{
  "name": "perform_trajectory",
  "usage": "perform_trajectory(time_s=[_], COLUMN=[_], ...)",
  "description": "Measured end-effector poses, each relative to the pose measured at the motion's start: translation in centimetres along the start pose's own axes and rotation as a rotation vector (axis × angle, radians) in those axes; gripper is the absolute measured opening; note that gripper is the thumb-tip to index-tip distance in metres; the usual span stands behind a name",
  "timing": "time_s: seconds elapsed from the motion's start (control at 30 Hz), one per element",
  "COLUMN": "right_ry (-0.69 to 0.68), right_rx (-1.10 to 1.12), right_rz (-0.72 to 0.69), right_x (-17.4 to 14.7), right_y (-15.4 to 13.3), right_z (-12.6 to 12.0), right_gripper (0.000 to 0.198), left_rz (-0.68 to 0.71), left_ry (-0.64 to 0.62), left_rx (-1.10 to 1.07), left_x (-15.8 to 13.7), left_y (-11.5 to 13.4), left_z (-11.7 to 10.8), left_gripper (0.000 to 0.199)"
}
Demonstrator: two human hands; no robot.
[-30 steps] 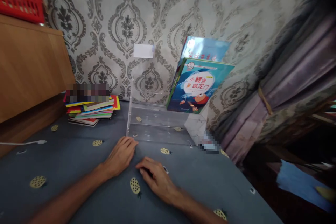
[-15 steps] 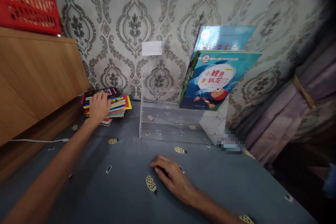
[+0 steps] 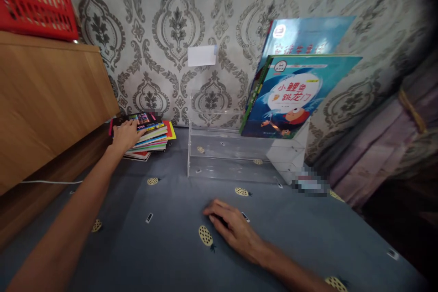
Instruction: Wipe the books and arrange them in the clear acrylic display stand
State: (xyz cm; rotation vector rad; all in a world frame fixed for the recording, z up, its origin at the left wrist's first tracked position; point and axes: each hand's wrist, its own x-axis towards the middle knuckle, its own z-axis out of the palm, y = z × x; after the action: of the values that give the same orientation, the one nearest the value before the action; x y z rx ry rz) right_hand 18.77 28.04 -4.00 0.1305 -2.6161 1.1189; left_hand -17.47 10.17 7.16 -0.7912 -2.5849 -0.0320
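My left hand (image 3: 127, 137) reaches over the near left side of a stack of books (image 3: 155, 140) by the wooden cabinet. Its fingers lie spread on the black-covered book (image 3: 143, 120) on top; no lifting of the book shows. My right hand (image 3: 232, 226) rests on the grey-blue cloth, loosely bent, thumb apart from the fingers, holding nothing visible. Beyond it stands a clear acrylic book rack (image 3: 226, 159) with stepped tiers. Two picture books lean at its right side: a teal-and-blue one (image 3: 297, 100) in front and a light blue one (image 3: 308, 34) behind.
A wooden cabinet (image 3: 51, 100) with a red plastic basket (image 3: 41, 13) on it borders the left. Patterned wallpaper closes the back, where a white card (image 3: 201, 56) shows. A curtain (image 3: 372, 146) hangs right. A white cable (image 3: 51, 182) lies near the cabinet.
The view has shifted slightly, so the rack and picture books appear farther right. My left hand has moved a little left on the stack, showing more of the top book. My right hand stays resting.
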Motion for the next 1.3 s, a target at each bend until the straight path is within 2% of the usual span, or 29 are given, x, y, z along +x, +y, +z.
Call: perform_trajectory(time_s=[0.33,0.67,1.03,1.3], right_ry=[-0.008,-0.009,0.007,-0.033], right_rx=[-0.029,-0.029,-0.097,-0.217], right_rz=[-0.026,-0.026,-0.118,-0.126], right_x=[0.1,0.0,-0.1,0.0], right_y=[-0.6,-0.2,0.0,0.3], right_z=[-0.2,0.1,0.5,0.9], right_gripper=[0.026,0.024,0.022,0.022], left_rz=[0.106,0.163,0.17,0.253], left_ry=[-0.029,-0.057,-0.117,-0.325], left_rx=[0.116,0.183,0.212,0.241], left_x=[-1.3,-4.9,-11.9,-19.6], left_y=[-0.3,1.7,4.6,7.3], left_z=[-1.3,-3.0,-3.8,-3.0], left_gripper=[0.04,0.043,0.042,0.038])
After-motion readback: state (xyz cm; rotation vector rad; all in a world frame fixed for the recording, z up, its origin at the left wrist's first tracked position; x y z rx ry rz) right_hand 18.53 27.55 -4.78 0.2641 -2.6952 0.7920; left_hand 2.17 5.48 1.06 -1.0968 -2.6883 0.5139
